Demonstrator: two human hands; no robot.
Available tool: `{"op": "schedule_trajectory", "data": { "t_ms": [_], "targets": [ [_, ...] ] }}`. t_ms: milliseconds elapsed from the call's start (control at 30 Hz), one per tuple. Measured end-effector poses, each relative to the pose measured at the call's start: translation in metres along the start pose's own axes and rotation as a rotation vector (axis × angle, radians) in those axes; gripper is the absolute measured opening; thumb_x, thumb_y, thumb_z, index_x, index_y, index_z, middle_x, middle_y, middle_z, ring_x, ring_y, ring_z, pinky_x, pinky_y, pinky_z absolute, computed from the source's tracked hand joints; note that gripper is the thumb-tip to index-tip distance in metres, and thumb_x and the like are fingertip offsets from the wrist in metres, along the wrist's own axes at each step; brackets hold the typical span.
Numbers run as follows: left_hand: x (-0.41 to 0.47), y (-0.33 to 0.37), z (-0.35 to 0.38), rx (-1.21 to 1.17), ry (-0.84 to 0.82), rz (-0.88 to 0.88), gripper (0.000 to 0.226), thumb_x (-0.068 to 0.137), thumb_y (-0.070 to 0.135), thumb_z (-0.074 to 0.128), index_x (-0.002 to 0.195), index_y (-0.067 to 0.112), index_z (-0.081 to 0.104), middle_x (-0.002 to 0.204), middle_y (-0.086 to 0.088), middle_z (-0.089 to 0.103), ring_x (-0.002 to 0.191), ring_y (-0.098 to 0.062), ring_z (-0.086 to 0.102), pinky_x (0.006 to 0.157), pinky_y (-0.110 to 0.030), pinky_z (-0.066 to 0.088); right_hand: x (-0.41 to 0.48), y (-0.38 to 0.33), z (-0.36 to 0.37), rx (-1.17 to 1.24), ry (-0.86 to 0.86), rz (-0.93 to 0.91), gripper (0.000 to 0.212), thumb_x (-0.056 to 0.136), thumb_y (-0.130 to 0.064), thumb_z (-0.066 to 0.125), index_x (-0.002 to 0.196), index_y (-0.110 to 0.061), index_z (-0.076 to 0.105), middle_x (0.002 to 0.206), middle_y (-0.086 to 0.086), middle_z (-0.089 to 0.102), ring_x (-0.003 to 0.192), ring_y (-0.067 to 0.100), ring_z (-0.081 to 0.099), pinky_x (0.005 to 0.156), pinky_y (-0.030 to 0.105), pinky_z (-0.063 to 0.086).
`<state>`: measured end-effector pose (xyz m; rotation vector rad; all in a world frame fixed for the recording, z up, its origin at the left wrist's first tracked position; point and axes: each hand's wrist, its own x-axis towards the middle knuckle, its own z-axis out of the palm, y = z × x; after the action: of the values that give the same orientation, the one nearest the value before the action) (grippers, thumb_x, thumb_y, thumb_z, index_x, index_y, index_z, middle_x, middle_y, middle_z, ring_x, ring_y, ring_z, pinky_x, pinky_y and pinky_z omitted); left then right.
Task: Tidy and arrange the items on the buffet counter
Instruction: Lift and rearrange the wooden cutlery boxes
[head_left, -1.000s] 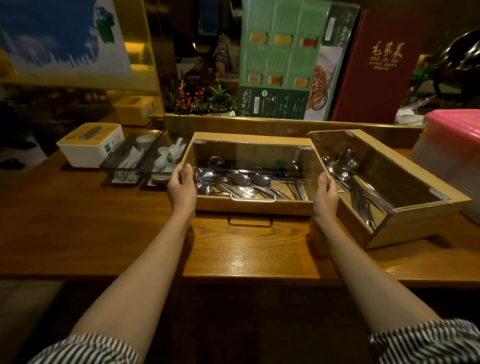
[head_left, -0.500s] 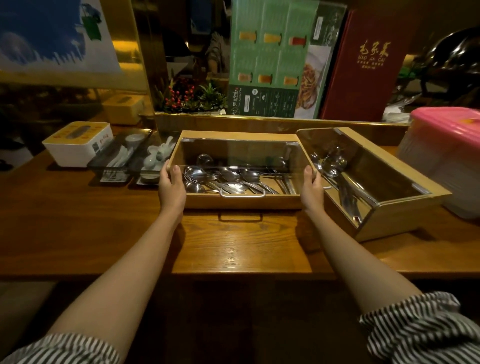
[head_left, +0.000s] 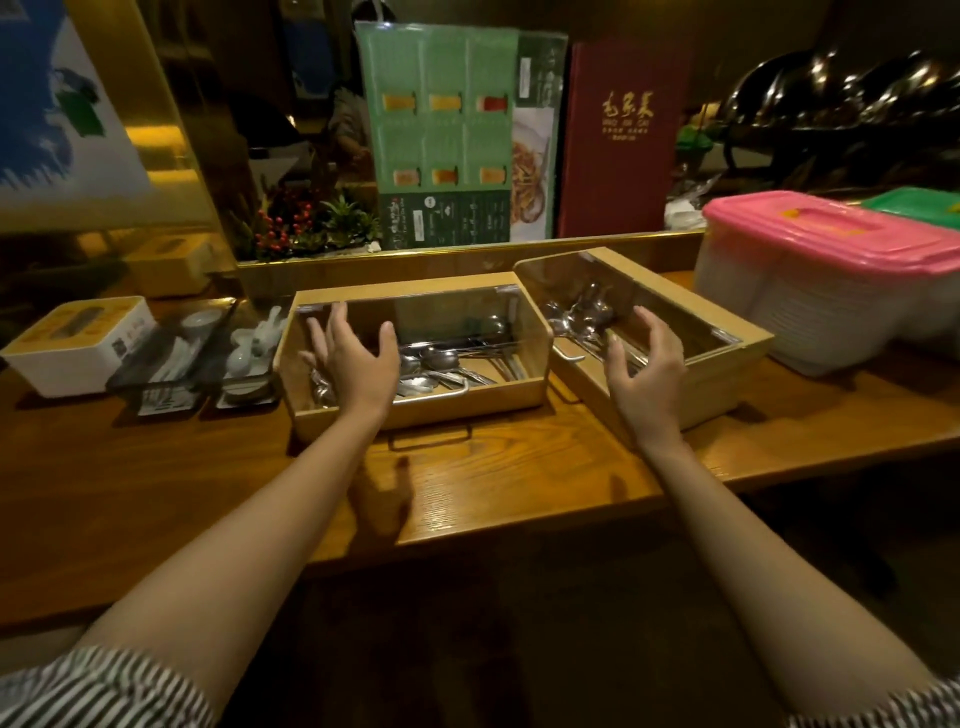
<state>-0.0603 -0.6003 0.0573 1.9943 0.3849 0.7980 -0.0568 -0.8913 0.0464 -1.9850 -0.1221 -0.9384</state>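
Observation:
Two wooden cutlery boxes with clear lids stand on the wooden counter (head_left: 156, 483). The middle box (head_left: 498, 397) holds metal spoons (head_left: 441, 361) and sits square to the counter edge. The right box (head_left: 727, 374), also with spoons inside, is turned at an angle. My left hand (head_left: 356, 358) hovers open in front of the middle box, fingers spread, holding nothing. My right hand (head_left: 647, 364) is open too, raised in front of the right box's near corner, apart from both boxes as far as I can tell.
At the left stand a white tissue box (head_left: 78, 345) and dark trays (head_left: 171, 364) with white ceramic spoons (head_left: 254, 343). A pink-lidded plastic tub (head_left: 810, 291) sits at the right, a green-lidded one behind it. Menus (head_left: 623, 140) and a small plant (head_left: 311, 223) line the back ledge.
Both hands have let go of the middle box's sides and lifted with spread fingers; the right hand moved rightward toward the angled box. The view has shifted left.

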Motion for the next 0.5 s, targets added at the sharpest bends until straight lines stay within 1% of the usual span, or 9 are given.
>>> {"op": "schedule_trajectory", "data": {
  "t_ms": [100, 167, 233, 333, 400, 500],
  "targets": [
    [-0.007, 0.025, 0.027, -0.053, -0.104, 0.002, 0.064, 0.097, 0.034, 0.055, 0.151, 0.017, 0.027, 0.163, -0.012, 0.011, 0.149, -0.034, -0.005, 0.120, -0.053, 0.009, 0.004, 0.019, -0.016, -0.079, 0.038, 0.031, 0.044, 0.094, -0.025, 0.060, 0.135, -0.010, 0.051, 0.141, 0.011, 0.052, 0.137, 0.027, 0.039, 0.114, 0.045, 0.034],
    [-0.011, 0.040, 0.049, -0.064, -0.160, 0.056, 0.064, 0.096, 0.033, 0.055, 0.151, 0.014, 0.027, 0.161, -0.012, 0.017, 0.150, -0.032, 0.001, 0.120, -0.054, 0.013, 0.006, 0.031, -0.025, -0.124, 0.054, 0.079, 0.050, 0.093, -0.033, 0.061, 0.137, -0.012, 0.049, 0.149, 0.012, 0.043, 0.144, 0.028, 0.029, 0.117, 0.048, 0.026],
    [-0.015, 0.053, 0.073, -0.080, -0.224, 0.089, 0.065, 0.096, 0.033, 0.056, 0.151, 0.016, 0.027, 0.159, -0.011, 0.023, 0.149, -0.031, 0.010, 0.118, -0.056, 0.021, 0.009, 0.045, -0.033, -0.162, 0.043, 0.141, 0.063, 0.090, -0.044, 0.061, 0.142, -0.013, 0.043, 0.156, 0.014, 0.032, 0.148, 0.030, 0.018, 0.119, 0.052, 0.019],
    [-0.024, 0.075, 0.112, -0.093, -0.312, 0.082, 0.067, 0.095, 0.033, 0.059, 0.151, 0.018, 0.026, 0.157, -0.009, 0.028, 0.146, -0.029, 0.020, 0.115, -0.055, 0.027, 0.011, 0.064, -0.042, -0.163, -0.073, 0.288, 0.092, 0.081, -0.062, 0.065, 0.151, -0.019, 0.023, 0.163, 0.015, 0.007, 0.150, 0.034, -0.001, 0.119, 0.058, 0.011],
    [-0.030, 0.089, 0.139, -0.063, -0.355, 0.105, 0.068, 0.094, 0.033, 0.060, 0.150, 0.016, 0.027, 0.155, -0.009, 0.032, 0.144, -0.029, 0.025, 0.115, -0.054, 0.029, 0.012, 0.073, -0.046, -0.133, -0.170, 0.364, 0.109, 0.074, -0.067, 0.069, 0.155, -0.024, 0.010, 0.163, 0.014, -0.010, 0.149, 0.035, -0.013, 0.118, 0.058, 0.005],
    [-0.036, 0.104, 0.178, -0.009, -0.428, 0.143, 0.072, 0.091, 0.037, 0.062, 0.150, 0.017, 0.026, 0.154, -0.009, 0.033, 0.144, -0.030, 0.026, 0.113, -0.055, 0.032, 0.013, 0.082, -0.044, -0.075, -0.254, 0.348, 0.123, 0.063, -0.075, 0.068, 0.155, -0.028, 0.002, 0.160, 0.011, -0.024, 0.147, 0.034, -0.022, 0.119, 0.059, 0.002]
  ]
}}
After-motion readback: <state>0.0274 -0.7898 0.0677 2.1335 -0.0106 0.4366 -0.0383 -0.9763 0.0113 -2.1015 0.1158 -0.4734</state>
